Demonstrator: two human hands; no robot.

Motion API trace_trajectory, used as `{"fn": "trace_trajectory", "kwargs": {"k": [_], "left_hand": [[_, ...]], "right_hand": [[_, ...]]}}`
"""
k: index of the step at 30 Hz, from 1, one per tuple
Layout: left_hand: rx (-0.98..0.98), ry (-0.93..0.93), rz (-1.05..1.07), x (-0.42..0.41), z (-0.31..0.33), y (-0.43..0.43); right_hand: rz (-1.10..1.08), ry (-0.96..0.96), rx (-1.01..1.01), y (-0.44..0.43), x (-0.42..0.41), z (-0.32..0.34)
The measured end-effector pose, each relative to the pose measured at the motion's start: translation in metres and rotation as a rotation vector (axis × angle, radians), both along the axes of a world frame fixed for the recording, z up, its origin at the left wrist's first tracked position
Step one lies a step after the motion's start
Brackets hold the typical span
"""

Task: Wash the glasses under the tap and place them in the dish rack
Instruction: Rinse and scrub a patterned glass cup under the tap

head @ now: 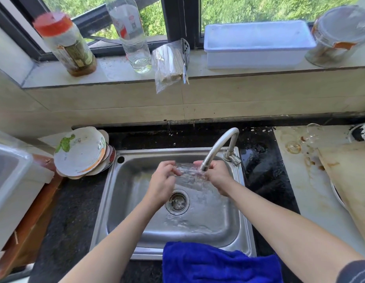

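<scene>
A clear drinking glass [186, 172] lies sideways over the steel sink [241, 227], right under the spout of the curved tap [219, 147]. Water runs over it and pools around the drain [177, 202]. My left hand [162, 181] grips the glass's left end with curled fingers. My right hand [217, 176] holds its right end just below the spout. Two stemmed glasses [304, 139] lie on their sides on the stained counter at the far right. A translucent plastic bin [12, 180] stands at the left edge; I cannot tell if it is the dish rack.
A blue towel [218, 264] hangs over the sink's front rim. Stacked plates and bowls [82, 153] sit left of the sink. A wooden board [353, 180] leans at the right. The windowsill holds a jar [65, 42], a bottle [130, 31], bagged chopsticks [169, 64] and a white tub [257, 43].
</scene>
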State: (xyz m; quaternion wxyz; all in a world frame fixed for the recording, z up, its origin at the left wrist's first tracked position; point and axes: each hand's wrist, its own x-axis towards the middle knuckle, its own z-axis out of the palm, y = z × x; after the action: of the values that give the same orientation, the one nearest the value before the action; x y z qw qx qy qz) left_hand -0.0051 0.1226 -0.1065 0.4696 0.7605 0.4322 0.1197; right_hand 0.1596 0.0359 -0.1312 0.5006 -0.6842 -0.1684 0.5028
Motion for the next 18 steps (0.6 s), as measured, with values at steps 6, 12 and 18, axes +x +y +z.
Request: {"fn": "trace_trajectory", "kwargs": {"k": [6,12,18], "left_hand": [[-0.849,-0.002,0.374,0.017,-0.015,0.01],[-1.142,0.021,0.281,0.051,-0.046,0.009],[-1.078,-0.172,0.463,0.077,-0.067,0.013]], "right_hand": [[0.34,-0.651,0.08,-0.004,0.008,0.017],[0.389,-0.832,0.175,-0.019,0.015,0.018],[0.282,-1.294,0.287,-0.059,0.028,0.019]]}}
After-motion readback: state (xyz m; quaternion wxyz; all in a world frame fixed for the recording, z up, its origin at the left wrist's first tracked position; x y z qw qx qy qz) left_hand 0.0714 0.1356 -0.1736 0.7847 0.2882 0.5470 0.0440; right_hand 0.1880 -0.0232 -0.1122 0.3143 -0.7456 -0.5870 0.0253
